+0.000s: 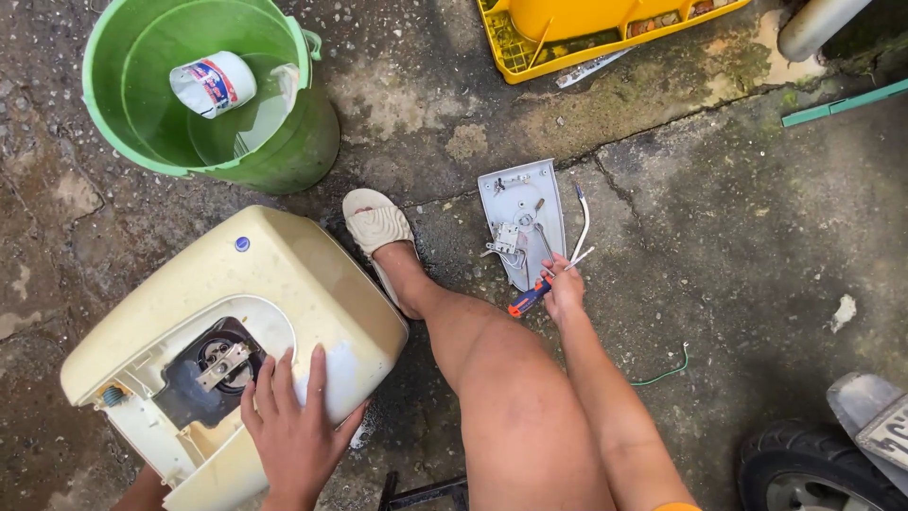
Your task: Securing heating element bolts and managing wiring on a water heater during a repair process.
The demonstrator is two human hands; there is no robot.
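The heater [236, 322] lies on its side on wet concrete [738, 246], below the green bucket [203, 95]. The left hand [293, 426] rests flat on it, fingers spread, beside the opened recess. Right of the heater, past the sandalled foot [378, 227], the right hand [565, 291] pinches a screwdriver [528, 299]; its long axis points back toward the heater. The grey cover plate [520, 222] lies just above this hand.

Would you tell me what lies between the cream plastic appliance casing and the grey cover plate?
In the head view, the person's sandalled foot and lower leg lie between them.
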